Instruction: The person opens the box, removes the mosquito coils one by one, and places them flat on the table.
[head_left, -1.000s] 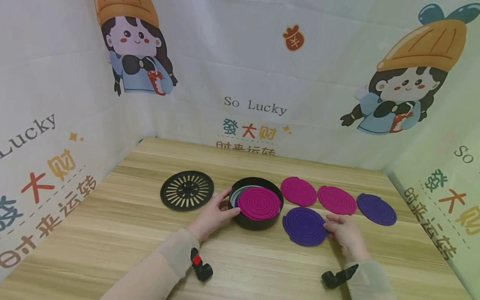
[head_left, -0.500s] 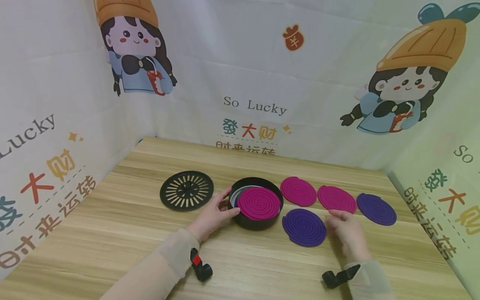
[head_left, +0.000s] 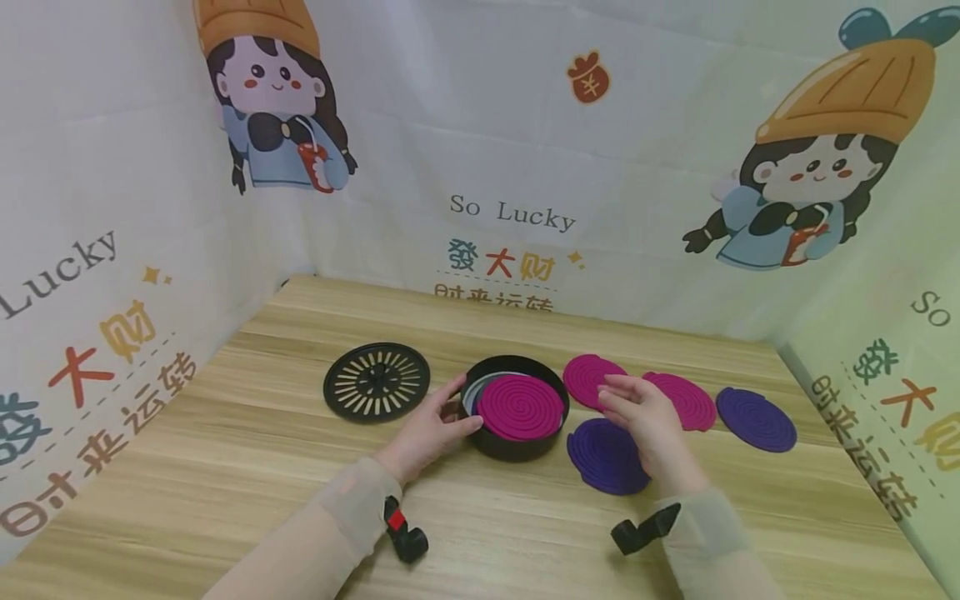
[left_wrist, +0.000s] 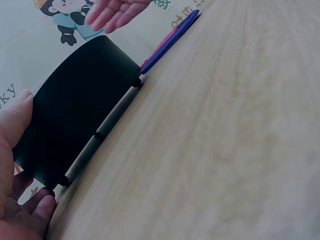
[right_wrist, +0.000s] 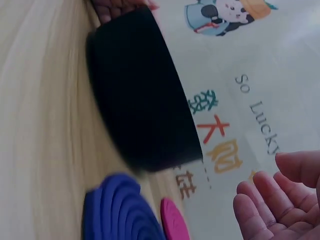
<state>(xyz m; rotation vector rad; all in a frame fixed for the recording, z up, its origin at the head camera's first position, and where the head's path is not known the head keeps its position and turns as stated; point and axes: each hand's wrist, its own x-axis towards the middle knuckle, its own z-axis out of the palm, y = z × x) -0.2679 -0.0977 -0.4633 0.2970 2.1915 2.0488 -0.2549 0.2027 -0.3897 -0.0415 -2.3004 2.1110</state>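
Observation:
In the head view my left hand [head_left: 423,437] grips the left side of a round black coaster holder [head_left: 514,450], thumb at the rim and fingers low on the wall. A magenta spiral coaster [head_left: 520,407] lies in the holder, with grey-white discs showing beneath its edge. My right hand [head_left: 648,421] hovers with nothing in it, its fingers extended towards the holder. Below it a purple spiral coaster [head_left: 600,454] lies on the table, partly covered by the hand. The right wrist view shows this right hand [right_wrist: 280,207] palm up, fingers loosely bent.
Behind my right hand lie two magenta coasters, one [head_left: 585,379] close to the holder and another [head_left: 693,404] farther right. A second purple coaster [head_left: 756,419] lies at the far right. A slotted black disc [head_left: 356,400] rests left of the holder. Printed cloth [head_left: 390,125] surrounds the wooden table [head_left: 225,467].
My right hand has let go of the nearer purple coaster, lifted, and moved left towards the holder. My left hand has stayed on the holder.

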